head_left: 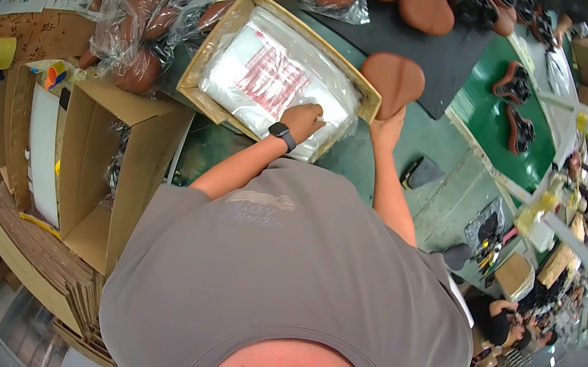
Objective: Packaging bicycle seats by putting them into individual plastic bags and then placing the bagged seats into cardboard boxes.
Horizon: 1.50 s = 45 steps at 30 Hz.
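I'm watching a person in a grey shirt (304, 263) standing at a green tabletop (362, 172), both hands working close together. The right hand (387, 131) is gripping a brown saddle (393, 79) by its narrow nose, the nose pointing back toward the person and the wide end facing away. That saddle is sitting just beside the right corner of a cardboard box (216, 46), near the edge of a black mat (437, 71); I cannot tell whether it is touching either.

The left hand (303, 121), with a dark watch (283, 135) circling its wrist, is resting over the near right part of a stack of clear bags (236, 84) inside the box. Its fingers are curling inward, but I cannot tell whether they are pinching a bag. The bags are lying flat and glinting, red print showing on them.

Beyond the box, wrapped saddles (144, 7) are heaping up in clear plastic, while a bare saddle (428, 8) is lying on the black mat among others. To the right, two upturned saddles (518, 129) are showing their dark undersides on a bright green surface. A small black piece (424, 174) is lying near the right forearm. At the left, a tall carton (90, 173) is standing open above stacked cardboard (39, 242).
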Tool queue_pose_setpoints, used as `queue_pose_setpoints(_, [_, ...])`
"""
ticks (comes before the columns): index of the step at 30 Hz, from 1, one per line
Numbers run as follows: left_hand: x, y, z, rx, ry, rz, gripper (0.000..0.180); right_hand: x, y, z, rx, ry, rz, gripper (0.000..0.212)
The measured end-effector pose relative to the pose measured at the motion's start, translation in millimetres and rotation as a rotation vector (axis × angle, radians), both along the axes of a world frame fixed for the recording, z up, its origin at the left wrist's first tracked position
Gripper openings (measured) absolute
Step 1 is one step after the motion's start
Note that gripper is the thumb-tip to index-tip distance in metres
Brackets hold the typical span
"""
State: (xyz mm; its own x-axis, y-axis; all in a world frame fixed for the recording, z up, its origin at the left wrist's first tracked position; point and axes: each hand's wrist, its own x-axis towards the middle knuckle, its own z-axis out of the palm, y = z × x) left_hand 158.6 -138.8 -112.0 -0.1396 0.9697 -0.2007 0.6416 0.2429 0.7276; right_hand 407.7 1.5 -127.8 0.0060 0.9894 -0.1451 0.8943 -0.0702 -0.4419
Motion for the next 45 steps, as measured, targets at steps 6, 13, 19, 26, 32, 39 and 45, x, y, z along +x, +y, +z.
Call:
queue_pose_setpoints(6, [25, -16, -53, -0.120, 0.066, -0.039, 0.026, 107, -137, 53, -0.570, 0.658, -0.341, 0.080])
queue_pose_setpoints(13, [20, -40, -34, -0.280, -0.454, 0.321, 0.030, 185, -280, 110, -0.964, 1.570, -0.844, 0.055])
queue_pose_setpoints(19, [9, -68, 22, -0.054, -0.572, 0.516, 0.037, 184, -266, 72, -1.084, 1.547, -0.686, 0.049])
queue_pose_setpoints(26, [-18, -126, 83, 0.297, -0.177, 0.166, 0.031, 109, -267, 172, -0.912, 1.752, -0.029, 0.065])
queue_pose_setpoints(32, [22, -186, 171, 0.160, -0.287, 0.057, 0.028, 33, -243, 240, -1.071, 1.652, 0.307, 0.070])
queue_pose_setpoints(39, [33, -250, 222, -0.085, -0.858, 0.248, 0.028, -2, -240, 227, -1.280, 1.541, 0.118, 0.052])
queue_pose_setpoints(45, [-89, -267, 239, 0.471, -1.980, 0.781, 0.022, 12, -234, 235, -1.166, 1.933, -0.089, 0.052])
